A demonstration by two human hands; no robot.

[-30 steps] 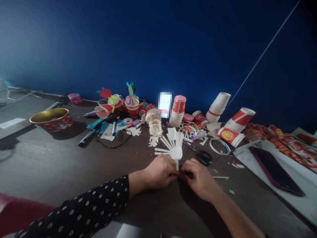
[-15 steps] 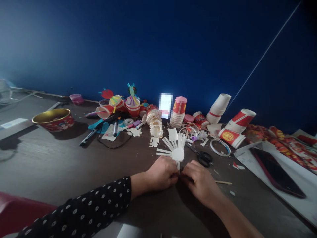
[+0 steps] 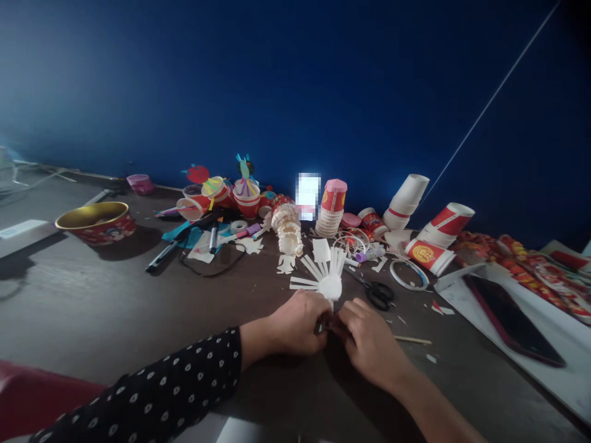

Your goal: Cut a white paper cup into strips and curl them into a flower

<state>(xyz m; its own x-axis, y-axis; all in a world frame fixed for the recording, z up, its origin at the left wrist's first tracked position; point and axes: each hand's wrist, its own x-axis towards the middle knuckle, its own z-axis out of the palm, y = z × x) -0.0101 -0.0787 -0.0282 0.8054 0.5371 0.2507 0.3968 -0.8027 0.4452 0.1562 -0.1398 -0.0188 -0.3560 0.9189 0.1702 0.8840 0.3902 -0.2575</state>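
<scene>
Your left hand (image 3: 298, 321) pinches the white fringed paper (image 3: 330, 286), your right hand (image 3: 369, 338) close beside.
Left to right on the surface (image 3: 184, 314): a gold-lined bowl (image 3: 111, 230) well apart; your left fingers closed on the paper's lower strip; your right fingers curled narrow there, their grip hidden; scissors (image 3: 370, 290) nearby.

No words or numbers we can read. Round gold emblem on red cup (image 3: 423, 253) lying right of centre; any lettering in it too small for us. Gold mark on upright cup stack (image 3: 333, 202) near centre: illegible. White panel with tiny marks on tilted cup (image 3: 450, 221) at right: we cannot make them out. Printed figure on red bowl (image 3: 104, 232), left: blurred. Bright screen (image 3: 307, 192), centre: pixelated.
</scene>
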